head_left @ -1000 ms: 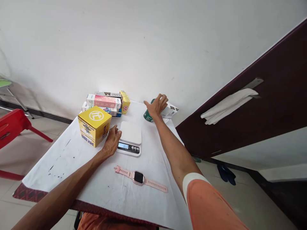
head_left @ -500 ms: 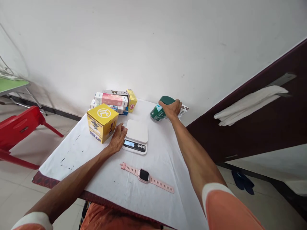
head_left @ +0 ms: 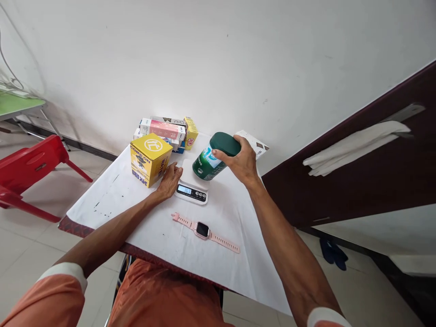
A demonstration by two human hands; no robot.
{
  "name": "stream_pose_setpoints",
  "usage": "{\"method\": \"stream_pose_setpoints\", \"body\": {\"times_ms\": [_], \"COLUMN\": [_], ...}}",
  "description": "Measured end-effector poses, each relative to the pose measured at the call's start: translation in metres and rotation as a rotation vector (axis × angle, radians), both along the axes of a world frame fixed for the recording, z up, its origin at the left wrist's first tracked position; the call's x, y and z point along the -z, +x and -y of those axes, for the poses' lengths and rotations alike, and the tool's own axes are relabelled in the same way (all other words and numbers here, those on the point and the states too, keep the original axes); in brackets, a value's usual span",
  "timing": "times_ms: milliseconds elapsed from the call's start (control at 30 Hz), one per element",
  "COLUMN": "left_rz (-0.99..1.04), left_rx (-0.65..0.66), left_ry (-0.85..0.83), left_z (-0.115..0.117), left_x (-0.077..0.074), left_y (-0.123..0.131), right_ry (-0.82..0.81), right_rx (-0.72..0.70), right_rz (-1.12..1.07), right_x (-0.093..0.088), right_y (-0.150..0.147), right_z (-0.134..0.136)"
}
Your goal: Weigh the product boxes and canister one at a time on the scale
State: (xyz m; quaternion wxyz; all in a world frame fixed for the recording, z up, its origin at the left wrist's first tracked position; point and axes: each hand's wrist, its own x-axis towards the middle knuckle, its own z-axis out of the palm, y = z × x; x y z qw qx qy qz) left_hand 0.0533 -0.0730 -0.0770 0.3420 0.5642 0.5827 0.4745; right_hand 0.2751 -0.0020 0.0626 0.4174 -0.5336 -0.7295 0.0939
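My right hand [head_left: 243,161] grips a green canister [head_left: 209,163] with a dark green lid, its fingers around the lid end. Tilted, the canister overlaps the white plate of a digital kitchen scale [head_left: 191,194]; whether it touches the plate I cannot tell. Between the scale and a yellow box [head_left: 151,156] rests my left hand [head_left: 169,181], holding nothing, its fingers stretched along the box's side and its thumb toward the scale. In front of the scale, a pink smartwatch [head_left: 203,230] lies flat with its strap spread out.
Several small cartons [head_left: 165,129] are stacked behind the yellow box, with a small yellow carton [head_left: 190,133] at their right. A white flat box [head_left: 254,143] lies near the wall. A red chair [head_left: 37,172] stands left of the cloth-covered table [head_left: 112,195].
My right hand has lifted the green canister from the table's back right and brought it left, over the scale. My left hand has stayed beside the yellow box. The view has shifted slightly.
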Motion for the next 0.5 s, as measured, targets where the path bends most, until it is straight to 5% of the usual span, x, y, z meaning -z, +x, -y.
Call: {"method": "stream_pose_setpoints", "body": {"times_ms": [500], "left_rz": [-0.035], "left_rx": [0.026], "left_ry": [-0.015], "left_z": [0.000], "left_x": [0.001], "left_y": [0.001], "right_ry": [-0.070], "right_rx": [-0.054], "right_rz": [0.036], "right_x": [0.020], "right_y": [-0.012], "right_z": [0.002]}}
